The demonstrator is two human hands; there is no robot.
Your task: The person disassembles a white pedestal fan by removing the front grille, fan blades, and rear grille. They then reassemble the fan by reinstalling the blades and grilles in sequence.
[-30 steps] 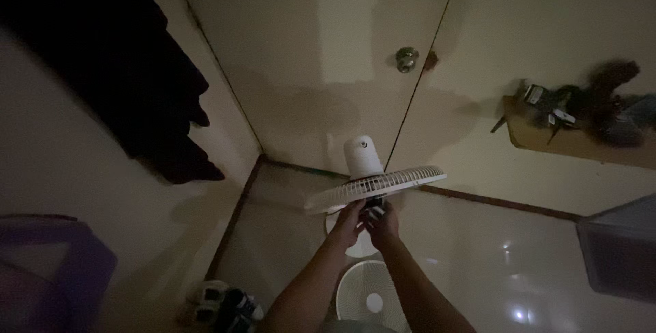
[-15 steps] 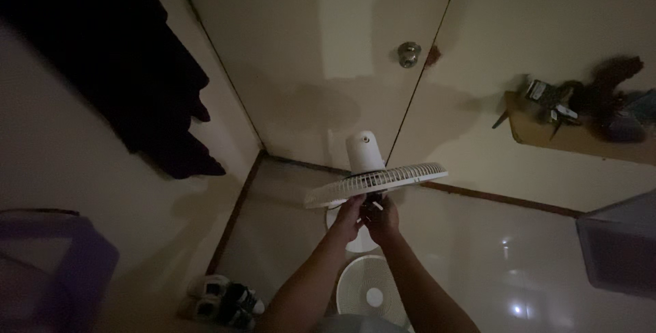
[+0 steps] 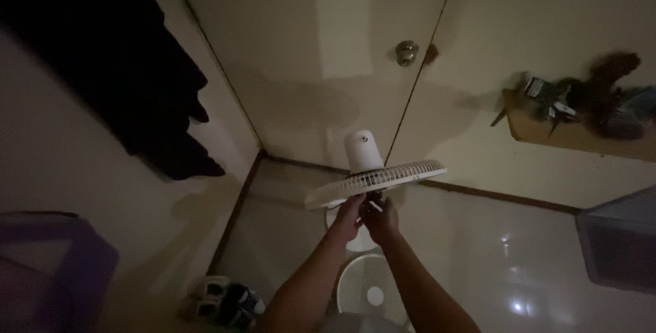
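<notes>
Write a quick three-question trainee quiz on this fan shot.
1. True or false: both hands are at the centre of the white fan grille.
2. What lies flat on the floor beneath the forearms?
3. The door knob sits: A) above the fan motor housing, B) beside the shoes.

Key: 1 true: left hand and right hand meet there. 2 a second round white grille. 3 A.

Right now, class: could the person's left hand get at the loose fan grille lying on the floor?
Probably yes. The left hand is up at the fan's rear grille, and the loose grille lies directly below between the forearms with nothing between; it would have to let go first.
</notes>
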